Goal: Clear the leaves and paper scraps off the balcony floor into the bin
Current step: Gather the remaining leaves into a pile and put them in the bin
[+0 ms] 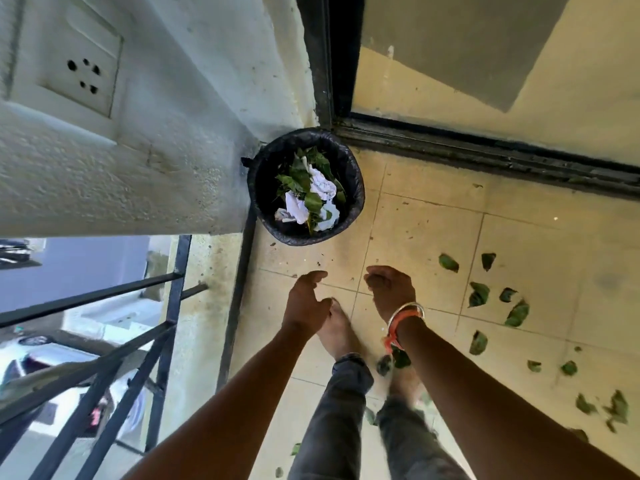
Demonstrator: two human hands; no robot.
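A round bin lined with a black bag stands in the corner by the wall and door frame. Green leaves and crumpled white paper lie inside it. My left hand and my right hand hover side by side just short of the bin, above the tiles. Both hang with loosely curled fingers and hold nothing. Several green leaves lie scattered on the tiled floor to the right of my right arm, more further back near my feet.
A black metal railing runs along the left with the street below. A white wall with a socket plate rises behind the bin. A dark sliding-door track crosses the far right. My bare feet stand on the tiles.
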